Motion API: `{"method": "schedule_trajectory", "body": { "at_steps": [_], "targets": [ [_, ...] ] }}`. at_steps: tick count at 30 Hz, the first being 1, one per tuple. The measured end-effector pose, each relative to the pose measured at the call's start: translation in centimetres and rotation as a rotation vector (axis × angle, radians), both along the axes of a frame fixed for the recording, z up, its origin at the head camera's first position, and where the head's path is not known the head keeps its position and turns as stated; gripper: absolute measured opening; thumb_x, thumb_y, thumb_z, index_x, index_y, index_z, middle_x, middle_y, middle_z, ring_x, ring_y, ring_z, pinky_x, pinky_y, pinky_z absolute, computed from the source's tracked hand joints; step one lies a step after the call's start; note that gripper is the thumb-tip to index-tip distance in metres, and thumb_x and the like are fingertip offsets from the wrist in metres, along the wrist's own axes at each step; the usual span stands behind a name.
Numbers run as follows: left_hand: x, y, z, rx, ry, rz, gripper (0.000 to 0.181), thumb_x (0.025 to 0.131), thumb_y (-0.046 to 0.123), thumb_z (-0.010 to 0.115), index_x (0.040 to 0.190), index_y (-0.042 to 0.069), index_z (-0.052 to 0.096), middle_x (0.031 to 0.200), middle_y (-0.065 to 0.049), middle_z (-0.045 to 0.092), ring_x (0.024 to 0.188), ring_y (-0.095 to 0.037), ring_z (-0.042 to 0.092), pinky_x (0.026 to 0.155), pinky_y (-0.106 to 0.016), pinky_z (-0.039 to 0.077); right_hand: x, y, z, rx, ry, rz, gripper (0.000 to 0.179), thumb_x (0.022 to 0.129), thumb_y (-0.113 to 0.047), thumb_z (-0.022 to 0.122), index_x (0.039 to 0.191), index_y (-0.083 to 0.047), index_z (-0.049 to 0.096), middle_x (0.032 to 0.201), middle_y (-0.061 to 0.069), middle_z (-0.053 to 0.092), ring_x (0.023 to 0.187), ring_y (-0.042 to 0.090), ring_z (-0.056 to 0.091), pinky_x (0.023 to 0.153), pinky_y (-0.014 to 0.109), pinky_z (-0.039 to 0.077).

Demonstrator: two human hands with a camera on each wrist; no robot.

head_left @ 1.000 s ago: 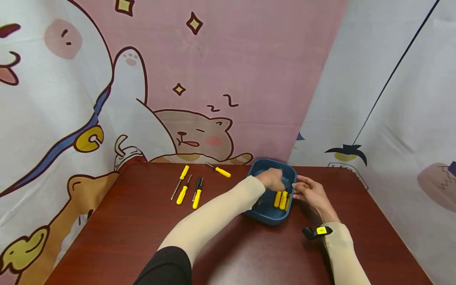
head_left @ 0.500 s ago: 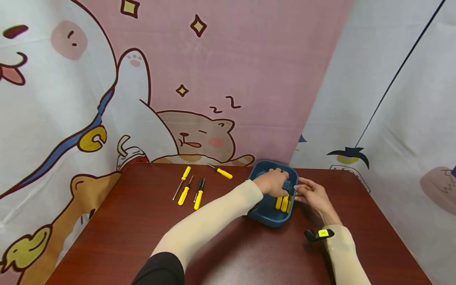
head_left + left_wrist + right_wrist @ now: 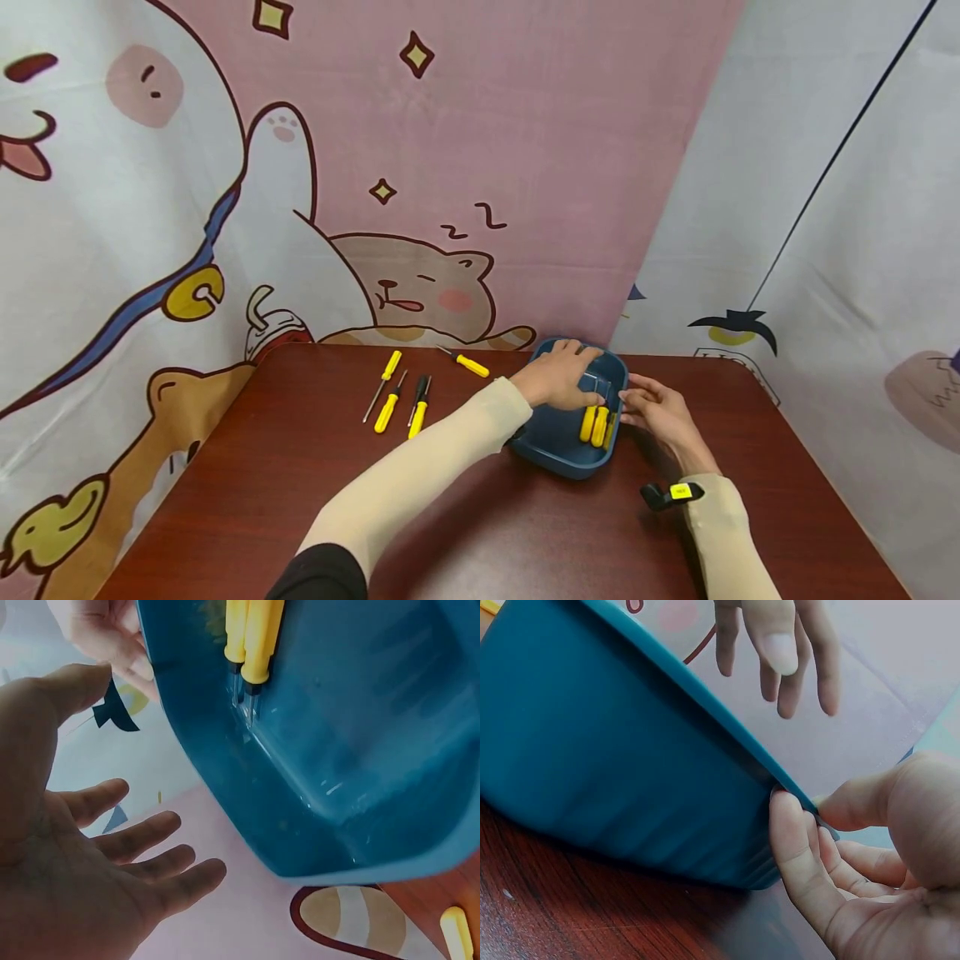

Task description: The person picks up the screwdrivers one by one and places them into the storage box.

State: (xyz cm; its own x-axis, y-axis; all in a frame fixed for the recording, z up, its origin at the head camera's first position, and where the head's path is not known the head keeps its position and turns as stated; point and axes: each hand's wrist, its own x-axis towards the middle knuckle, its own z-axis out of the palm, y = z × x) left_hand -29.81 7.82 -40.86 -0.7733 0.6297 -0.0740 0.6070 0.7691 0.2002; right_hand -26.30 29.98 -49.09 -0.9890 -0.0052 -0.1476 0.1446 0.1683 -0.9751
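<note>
My left hand (image 3: 562, 375) hovers over the far left part of a blue plastic bin (image 3: 566, 468). Its fingers are spread and hold nothing; the left wrist view shows the bare palm (image 3: 82, 877). At the bin's right side, my right hand (image 3: 663, 414) pinches the rim, thumb over the edge and fingers against the outer wall (image 3: 630, 750). Inside the bin, yellow-handled screwdrivers (image 3: 600, 427) lie side by side along the right wall, with metal shafts (image 3: 251, 709) pointing to the far end. A greenish-yellow handle (image 3: 611, 431) lies beside them, partly hidden by the wall.
Several screwdrivers lie on the dark red table (image 3: 255, 500) left of the bin: yellow ones (image 3: 392, 364) (image 3: 387, 412) (image 3: 418, 419) and a black-handled one (image 3: 422, 387). Another yellow screwdriver (image 3: 472, 365) lies near the back edge. A cartoon-printed curtain (image 3: 570, 167) hangs behind.
My left hand has risen from the screwdrivers in the bin, its curled fingers opening out, and has drifted slightly left. My right hand stays at the rim.
</note>
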Motion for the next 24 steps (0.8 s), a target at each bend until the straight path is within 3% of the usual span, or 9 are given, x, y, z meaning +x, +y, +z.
{"method": "schedule_trajectory", "body": {
  "at_steps": [9,24],
  "targets": [
    [0.1,-1.6,0.2,0.053,0.047,0.012,0.084,0.094,0.062,0.062,0.162,0.028,0.027,0.167,-0.001,0.030,0.160,-0.027,0.018,0.126,-0.050,0.029,-0.1,0.1,-0.2,-0.002,0.007,-0.009,0.062,0.106,-0.018,0.057,0.159,-0.002,0.030,0.120,0.010,0.066,0.088,0.006,0.066,0.080,0.025,0.062],
    [0.0,-3.8,0.0,0.118,0.083,0.072,0.089,0.093,0.064,0.062,0.164,0.028,0.023,0.170,-0.003,0.024,0.161,-0.029,0.012,0.127,-0.056,0.022,-0.1,0.0,-0.3,0.005,-0.006,-0.023,0.063,0.105,-0.019,0.058,0.159,-0.003,0.030,0.117,0.007,0.067,0.088,0.007,0.067,0.080,0.025,0.062]
  ]
}}
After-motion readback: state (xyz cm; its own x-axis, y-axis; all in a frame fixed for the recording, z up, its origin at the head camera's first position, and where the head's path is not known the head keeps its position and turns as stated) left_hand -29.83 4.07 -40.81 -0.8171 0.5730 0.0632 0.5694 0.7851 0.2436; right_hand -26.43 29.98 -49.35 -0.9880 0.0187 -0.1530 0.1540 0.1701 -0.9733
